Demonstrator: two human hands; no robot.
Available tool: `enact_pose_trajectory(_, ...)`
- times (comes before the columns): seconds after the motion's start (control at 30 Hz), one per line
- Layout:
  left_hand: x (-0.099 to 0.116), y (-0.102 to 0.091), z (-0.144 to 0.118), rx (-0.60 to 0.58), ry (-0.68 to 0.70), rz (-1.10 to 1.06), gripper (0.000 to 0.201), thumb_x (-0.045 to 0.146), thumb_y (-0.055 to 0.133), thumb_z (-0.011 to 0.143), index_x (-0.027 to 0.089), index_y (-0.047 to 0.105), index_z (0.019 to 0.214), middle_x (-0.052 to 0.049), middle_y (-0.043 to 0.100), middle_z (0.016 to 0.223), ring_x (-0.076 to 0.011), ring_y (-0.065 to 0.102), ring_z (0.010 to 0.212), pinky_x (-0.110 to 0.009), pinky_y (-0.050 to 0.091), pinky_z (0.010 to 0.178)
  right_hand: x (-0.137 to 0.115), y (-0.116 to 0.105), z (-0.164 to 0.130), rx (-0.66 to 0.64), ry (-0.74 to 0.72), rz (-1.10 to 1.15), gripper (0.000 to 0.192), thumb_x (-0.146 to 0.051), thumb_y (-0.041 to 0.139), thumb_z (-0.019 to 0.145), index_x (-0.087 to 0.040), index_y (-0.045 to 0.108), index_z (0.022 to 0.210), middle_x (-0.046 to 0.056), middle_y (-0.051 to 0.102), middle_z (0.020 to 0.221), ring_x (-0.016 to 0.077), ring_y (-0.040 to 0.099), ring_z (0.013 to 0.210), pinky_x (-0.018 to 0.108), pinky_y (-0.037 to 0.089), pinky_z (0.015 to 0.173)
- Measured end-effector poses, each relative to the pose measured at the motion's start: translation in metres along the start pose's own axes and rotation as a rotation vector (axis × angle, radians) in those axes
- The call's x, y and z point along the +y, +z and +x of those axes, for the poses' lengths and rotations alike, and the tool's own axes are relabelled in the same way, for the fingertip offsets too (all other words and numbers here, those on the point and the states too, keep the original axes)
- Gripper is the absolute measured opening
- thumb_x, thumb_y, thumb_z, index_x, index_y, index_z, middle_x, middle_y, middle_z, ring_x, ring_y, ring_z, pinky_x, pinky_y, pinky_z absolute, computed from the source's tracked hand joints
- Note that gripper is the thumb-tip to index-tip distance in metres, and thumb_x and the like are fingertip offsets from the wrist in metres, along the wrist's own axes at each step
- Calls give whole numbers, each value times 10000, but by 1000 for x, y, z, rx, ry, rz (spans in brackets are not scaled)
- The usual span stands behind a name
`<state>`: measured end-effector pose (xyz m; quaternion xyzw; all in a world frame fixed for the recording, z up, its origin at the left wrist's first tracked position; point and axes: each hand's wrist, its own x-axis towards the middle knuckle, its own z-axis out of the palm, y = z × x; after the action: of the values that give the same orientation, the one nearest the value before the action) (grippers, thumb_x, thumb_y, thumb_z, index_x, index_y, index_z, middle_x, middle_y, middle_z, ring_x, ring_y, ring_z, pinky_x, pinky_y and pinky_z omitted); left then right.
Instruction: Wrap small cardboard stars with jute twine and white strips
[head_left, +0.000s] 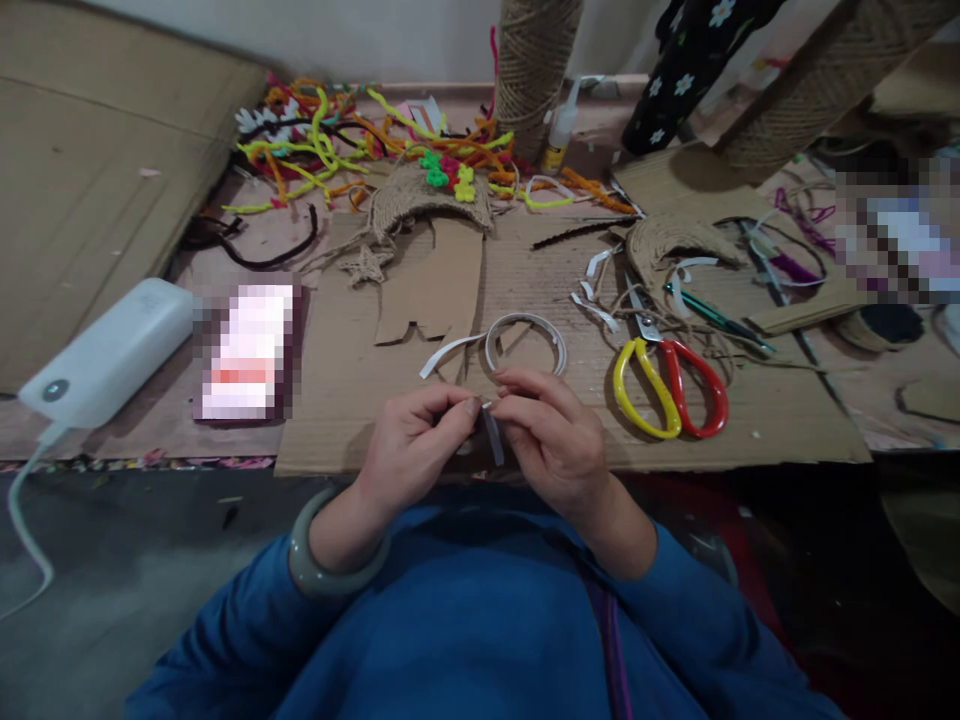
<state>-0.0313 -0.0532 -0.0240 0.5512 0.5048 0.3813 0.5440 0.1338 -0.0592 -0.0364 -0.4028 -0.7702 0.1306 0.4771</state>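
Head view: both hands, left [411,440], right [555,440], pinch white strip [493,436] over cardboard sheet [360,400] near edge; scissors [667,385] just right.

Yellow-and-red scissors [670,388] lie on the cardboard sheet [750,420] covering the bench. A white power bank [109,352] sits at the left edge (cable trailing down). Colourful pipe cleaners [360,145] tangle at the back, beside a twine spool [531,70] and glue bottle [559,135].
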Motion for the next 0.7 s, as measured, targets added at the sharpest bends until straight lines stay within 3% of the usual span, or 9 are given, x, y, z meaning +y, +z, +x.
enact_pose_trajectory(0.7,1,0,-1,-23,2,-5,223,308,553,837,154,691,752,11,579,605,-84,485,547,-192,387,507,-2,1,-2,14,-8,-25,197,-64,524,832,-184,633,944,122,632,1082,194,637,944,357,576,788)
